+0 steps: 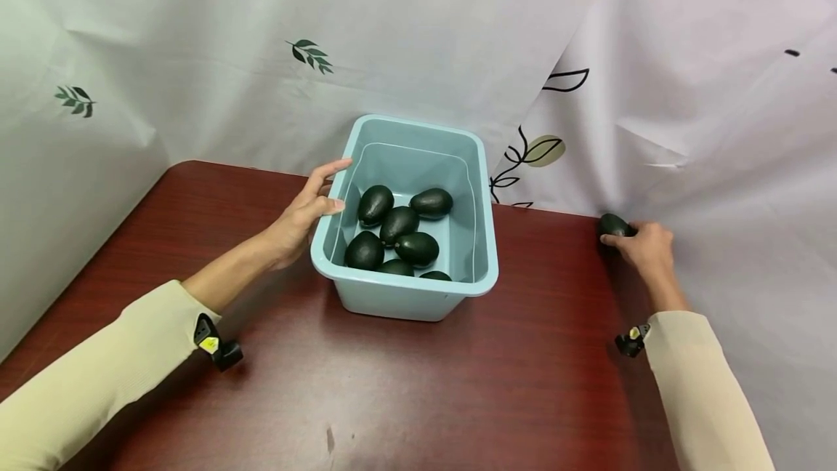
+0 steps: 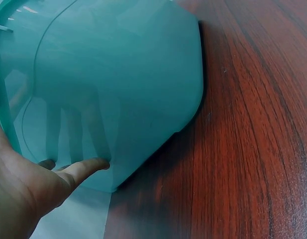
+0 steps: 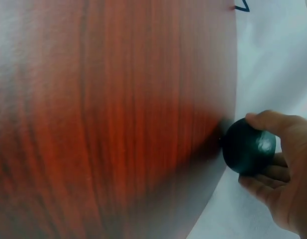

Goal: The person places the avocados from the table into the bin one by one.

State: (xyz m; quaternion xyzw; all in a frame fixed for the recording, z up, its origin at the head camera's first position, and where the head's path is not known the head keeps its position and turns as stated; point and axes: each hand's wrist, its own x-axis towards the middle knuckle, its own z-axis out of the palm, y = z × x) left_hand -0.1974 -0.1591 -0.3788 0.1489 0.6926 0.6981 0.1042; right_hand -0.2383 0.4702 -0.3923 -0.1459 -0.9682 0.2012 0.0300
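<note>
A light blue plastic tub (image 1: 404, 298) stands on the table with several dark green avocados (image 1: 399, 225) lying in its bottom. My left hand (image 1: 297, 227) holds the tub's left side, thumb and index finger over the rim. Seen from the left wrist, other fingertips (image 2: 101, 163) press against the outside wall. Far to the right, my right hand (image 1: 650, 247) grips a single avocado (image 1: 613, 225) at the table's right edge. The right wrist view shows the thumb on one side of that avocado (image 3: 249, 147) and the fingers curled around the other.
The reddish-brown wooden table (image 1: 392, 384) spreads in front of the tub. White cloth (image 1: 216, 107) with printed leaves hangs behind the table and along both sides, close to the right hand. Each sleeve cuff carries a small black wrist camera (image 1: 219, 346).
</note>
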